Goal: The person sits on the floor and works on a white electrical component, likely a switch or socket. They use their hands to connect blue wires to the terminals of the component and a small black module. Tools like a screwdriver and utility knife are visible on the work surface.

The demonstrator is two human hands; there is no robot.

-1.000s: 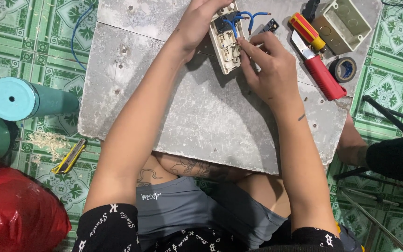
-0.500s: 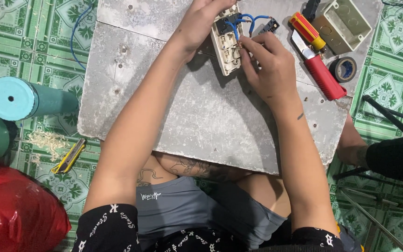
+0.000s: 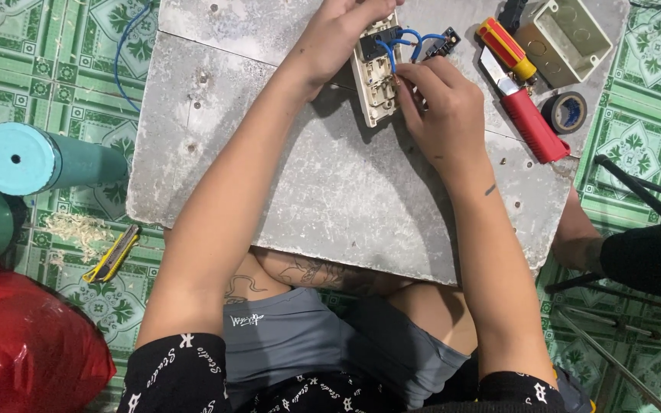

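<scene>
A cream switch plate (image 3: 375, 84) with blue wires (image 3: 416, 44) looped at its top lies on a grey stone slab (image 3: 323, 183). My left hand (image 3: 342, 34) grips the plate's upper left edge. My right hand (image 3: 444, 103) rests against the plate's right side, fingertips pinched at the blue wires near a small black part (image 3: 448, 42). Both forearms reach up from my lap across the slab.
On the slab's right lie a red-handled cutter (image 3: 525, 115), a red and yellow screwdriver (image 3: 505, 47), a roll of black tape (image 3: 564, 112) and a beige junction box (image 3: 564, 40). A teal cylinder (image 3: 36, 159), a yellow utility knife (image 3: 113, 254) and a red bag (image 3: 24, 352) sit on the green tiled floor at left.
My right hand has shifted slightly up and left along the plate's side, fingers now closer to the blue wires. My left hand keeps its hold on the plate.
</scene>
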